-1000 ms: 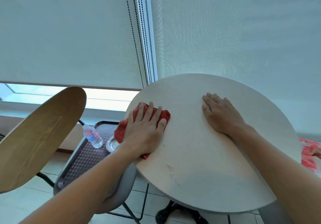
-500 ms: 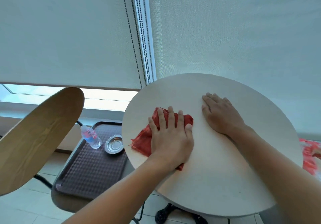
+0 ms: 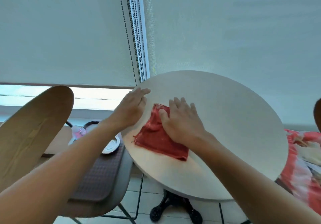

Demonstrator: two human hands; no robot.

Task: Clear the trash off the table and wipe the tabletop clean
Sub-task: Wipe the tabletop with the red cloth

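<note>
The right hand (image 3: 180, 121) lies flat with fingers spread on the red cloth (image 3: 159, 136), pressing it to the round table (image 3: 234, 119) near its left edge, seemingly to wipe, while the left hand (image 3: 132, 107), fingers straight, rests at that edge, perhaps for steadiness.
</note>
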